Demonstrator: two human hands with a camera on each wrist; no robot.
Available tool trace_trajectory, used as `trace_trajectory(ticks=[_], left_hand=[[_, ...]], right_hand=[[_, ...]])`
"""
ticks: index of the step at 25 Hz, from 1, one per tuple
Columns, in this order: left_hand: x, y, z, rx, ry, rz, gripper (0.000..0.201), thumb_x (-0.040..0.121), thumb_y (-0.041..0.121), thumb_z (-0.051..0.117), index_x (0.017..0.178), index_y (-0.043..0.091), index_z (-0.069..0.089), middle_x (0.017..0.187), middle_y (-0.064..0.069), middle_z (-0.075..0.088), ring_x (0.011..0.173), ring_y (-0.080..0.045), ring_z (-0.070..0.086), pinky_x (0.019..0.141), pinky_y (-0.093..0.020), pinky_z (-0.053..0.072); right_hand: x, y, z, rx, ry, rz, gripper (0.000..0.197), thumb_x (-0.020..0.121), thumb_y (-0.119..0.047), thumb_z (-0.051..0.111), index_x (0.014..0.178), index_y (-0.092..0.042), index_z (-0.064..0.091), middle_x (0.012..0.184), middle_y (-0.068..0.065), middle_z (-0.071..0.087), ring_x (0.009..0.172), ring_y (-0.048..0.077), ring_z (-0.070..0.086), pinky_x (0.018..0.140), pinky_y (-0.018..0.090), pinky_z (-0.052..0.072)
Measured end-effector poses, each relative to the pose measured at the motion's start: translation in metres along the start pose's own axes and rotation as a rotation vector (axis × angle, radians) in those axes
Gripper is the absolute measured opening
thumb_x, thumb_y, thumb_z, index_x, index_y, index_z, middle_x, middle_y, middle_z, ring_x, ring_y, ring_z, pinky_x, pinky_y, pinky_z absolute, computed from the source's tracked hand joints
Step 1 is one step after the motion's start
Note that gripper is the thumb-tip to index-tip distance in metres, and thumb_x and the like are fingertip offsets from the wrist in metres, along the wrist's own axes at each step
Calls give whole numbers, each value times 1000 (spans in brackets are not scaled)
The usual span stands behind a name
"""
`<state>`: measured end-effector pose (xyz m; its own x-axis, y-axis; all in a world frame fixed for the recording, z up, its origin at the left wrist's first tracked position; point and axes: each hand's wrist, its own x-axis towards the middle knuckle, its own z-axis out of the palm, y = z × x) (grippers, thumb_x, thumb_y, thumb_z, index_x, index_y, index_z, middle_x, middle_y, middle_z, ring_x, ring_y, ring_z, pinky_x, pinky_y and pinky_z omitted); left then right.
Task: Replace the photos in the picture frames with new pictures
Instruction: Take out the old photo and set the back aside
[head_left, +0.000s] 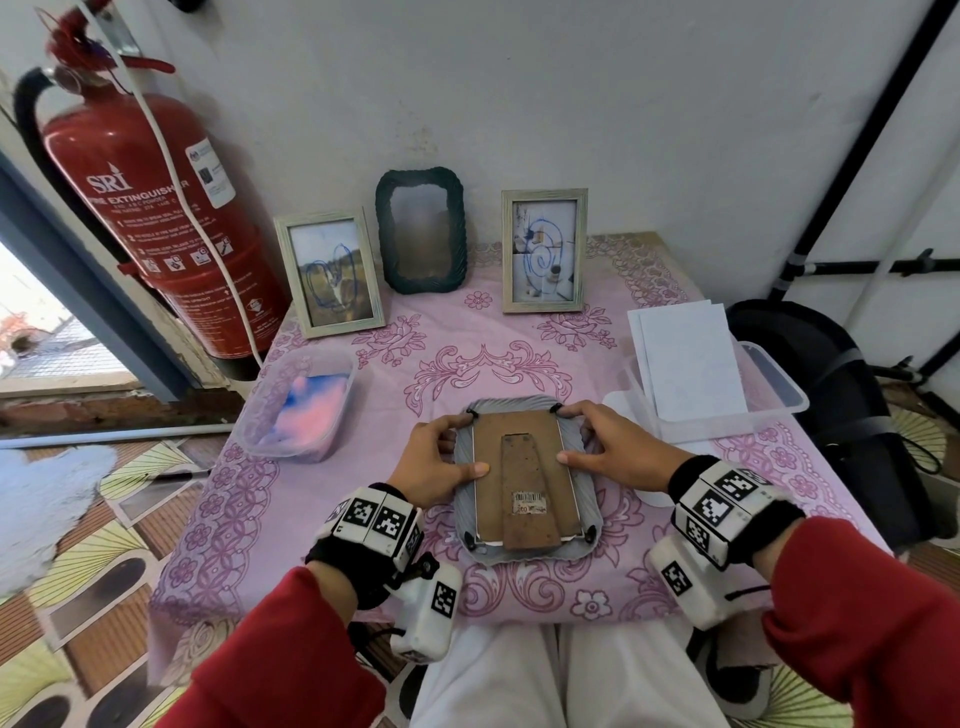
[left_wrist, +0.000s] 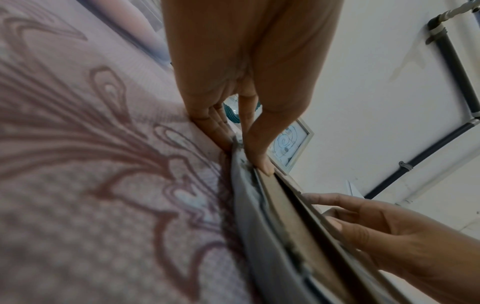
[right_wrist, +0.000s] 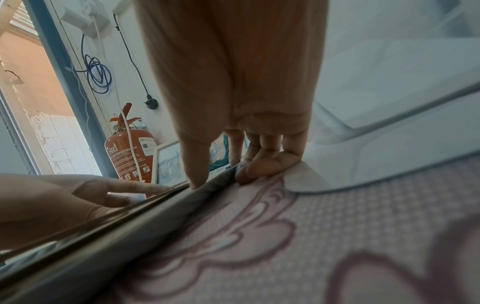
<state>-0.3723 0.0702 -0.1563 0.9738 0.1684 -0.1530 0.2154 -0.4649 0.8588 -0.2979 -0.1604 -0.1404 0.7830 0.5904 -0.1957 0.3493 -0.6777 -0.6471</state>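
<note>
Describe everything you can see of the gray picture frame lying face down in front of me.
The gray frame has a wavy ribbed border and lies face down, flat on the pink tablecloth. A brown backing board with a folded stand and a small barcode sticker fills its back, with small black clips at the corners. The left hand and right hand grip its far corners, thumbs pressing the board.

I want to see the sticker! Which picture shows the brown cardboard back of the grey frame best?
The head view: the whole brown cardboard back faces up, with stand and barcode sticker. The left wrist view and right wrist view catch only its thin edge, side-on, so no sticker.
</note>
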Motion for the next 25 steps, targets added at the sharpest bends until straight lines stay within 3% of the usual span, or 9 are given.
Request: trace_trajectory(ticks=[2,6,9,10,12,14,19,22,25], left_hand=[[1,0,0,-7,-13,-13,65,73,2,76,131,6,47,123,-26,42,105,-32,51,99,-39,45],[2,0,-1,17,-18,-22,71,72,3,77,134,11,43,116,-21,40,95,-22,46,98,-37,46],[7,3,-6,49,-97,-3,84,73,2,76,142,17,32,113,-18,38,97,-23,47,96,-34,46],[10,5,-8,64,-133,-16,85,73,2,76,143,18,31,114,-20,38,99,-26,51,98,-36,46],[15,7,-11,76,-184,-55,82,73,2,75,142,18,34,115,-23,39,99,-30,58,97,-40,48],[18,8,-12,94,-199,-63,79,72,3,76,140,17,37,104,-14,42,81,-19,58,86,-30,52],[19,8,-13,85,-202,-39,75,72,0,75,136,13,39,77,2,44,60,-4,50,53,-7,46],[18,10,-14,91,-198,-34,74,72,-1,75,135,13,40,76,2,44,59,-4,49,51,-6,45],[18,9,-15,85,-196,-37,73,72,-1,75,134,12,40,77,2,44,60,-5,50,52,-7,46]], right_hand=[[1,0,-1,5,3,-5,66,86,-27,65,140,-15,30,95,-10,38,87,6,42,80,18,34],[5,-5,-8,17,-55,-19,71,85,-20,67,144,-14,27,90,-19,45,77,-5,48,68,1,38],[11,-10,-9,15,-67,-3,69,84,-14,67,143,-13,30,124,6,57,108,15,56,96,19,42],[13,-11,-8,5,-65,12,69,84,-13,67,142,-13,31,123,5,57,109,16,56,97,21,43],[16,-11,-6,-8,-70,35,67,83,-13,68,141,-15,33,93,-12,55,84,2,53,74,3,39],[17,-9,-6,-12,-60,47,66,83,-14,68,139,-16,35,76,-21,38,68,-9,39,57,-2,33],[18,-6,-7,-31,-51,41,64,83,-14,69,138,-15,37,74,-22,35,66,-9,36,57,-1,34],[17,-8,-8,-3,-62,43,64,82,-14,69,138,-14,37,90,-12,54,82,0,52,69,0,36],[16,-12,-8,8,-71,53,65,82,-13,69,138,-13,36,128,12,55,115,24,55,99,26,41]])
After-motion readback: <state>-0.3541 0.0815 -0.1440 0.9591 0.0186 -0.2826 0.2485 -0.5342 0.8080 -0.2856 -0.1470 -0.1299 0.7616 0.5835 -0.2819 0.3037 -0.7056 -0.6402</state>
